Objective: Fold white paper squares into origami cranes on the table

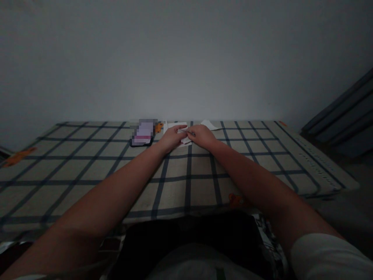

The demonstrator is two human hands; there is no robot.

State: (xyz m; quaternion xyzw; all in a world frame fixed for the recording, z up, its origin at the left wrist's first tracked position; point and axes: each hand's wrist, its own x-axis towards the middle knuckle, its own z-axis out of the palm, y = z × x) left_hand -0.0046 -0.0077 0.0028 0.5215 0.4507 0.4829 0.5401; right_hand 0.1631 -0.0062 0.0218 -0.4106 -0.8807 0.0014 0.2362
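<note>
Holding the slim tool (192,133) lightly in the closed fingers of the right hand (201,136) should give the best control over the white paper (186,141), which lies on the checked cloth (175,167) between and beneath the hands. The left hand (172,138) curves over it; whether those fingers pinch the paper I cannot tell, but they would do well to steady it, clear of the tool's end. Better light would help, as the scene is dim.
</note>
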